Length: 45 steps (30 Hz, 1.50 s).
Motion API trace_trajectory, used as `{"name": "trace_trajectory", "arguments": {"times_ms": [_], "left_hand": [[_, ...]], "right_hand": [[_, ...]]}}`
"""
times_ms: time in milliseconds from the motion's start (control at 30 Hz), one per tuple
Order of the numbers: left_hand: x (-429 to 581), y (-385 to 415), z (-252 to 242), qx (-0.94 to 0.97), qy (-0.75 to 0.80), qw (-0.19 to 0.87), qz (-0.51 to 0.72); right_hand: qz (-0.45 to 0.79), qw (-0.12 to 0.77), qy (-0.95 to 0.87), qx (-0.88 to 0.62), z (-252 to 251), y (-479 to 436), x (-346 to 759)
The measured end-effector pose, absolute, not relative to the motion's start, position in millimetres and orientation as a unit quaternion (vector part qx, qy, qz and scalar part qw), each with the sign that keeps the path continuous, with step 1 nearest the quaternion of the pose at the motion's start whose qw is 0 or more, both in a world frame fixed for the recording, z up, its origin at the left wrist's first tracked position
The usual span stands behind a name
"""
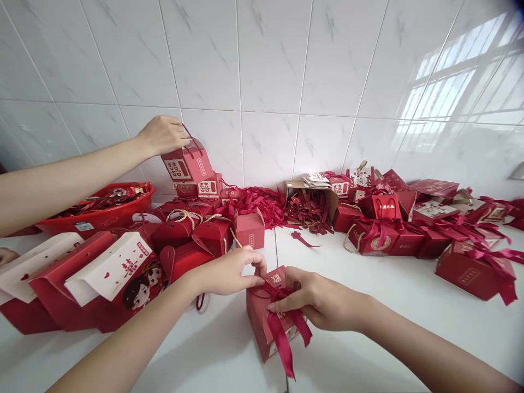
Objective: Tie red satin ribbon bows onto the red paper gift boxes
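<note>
A red gift box (257,322) stands on the table in front of me, with a dark red ribbon (281,344) tied on top and its tails hanging down the front. A small red paper tag (275,277) with pale lettering sticks up behind the bow. My left hand (233,270) pinches at the tag's left edge, thumb and forefinger close together. From the right, my right hand (317,297) grips around the bow, its fingers on the ribbon beside the tag. Exactly what lies between the fingertips is partly hidden.
At left, another person's hand (164,134) lifts a red box (188,164) by its cord. Nearby stand white-topped gift boxes (108,267) and a red basin (102,218). Loose ribbons (256,204), a carton (333,204) of tags and ribboned boxes (475,270) line the wall.
</note>
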<state>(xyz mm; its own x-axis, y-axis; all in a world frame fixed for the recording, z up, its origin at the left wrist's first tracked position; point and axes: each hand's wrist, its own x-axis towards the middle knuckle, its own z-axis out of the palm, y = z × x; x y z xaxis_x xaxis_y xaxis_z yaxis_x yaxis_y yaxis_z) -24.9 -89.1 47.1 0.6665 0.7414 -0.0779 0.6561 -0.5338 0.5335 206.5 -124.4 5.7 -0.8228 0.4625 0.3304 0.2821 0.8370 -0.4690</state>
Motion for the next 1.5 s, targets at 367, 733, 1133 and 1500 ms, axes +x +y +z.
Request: {"name": "trace_trajectory", "arguments": {"times_ms": [367,733,1133,1500], "left_hand": [[-25.1,-94.8,48.7,0.891,0.319,0.319,0.050],[-18.0,-99.0,29.9,0.854,0.334,0.335,0.218],[10.4,-117.5,7.8,0.746,0.409,0.403,0.336],[14.7,-117.2,1.2,0.738,0.408,0.412,0.345]], "right_hand": [[0.212,0.242,-0.926,-0.197,2.8,-122.2,207.3],[0.197,0.257,-0.926,-0.197,5.0,-124.8,210.3],[0.278,0.339,-0.862,-0.254,2.6,-129.3,212.9],[0.429,0.413,-0.732,-0.332,-13.6,-127.8,212.6]]}}
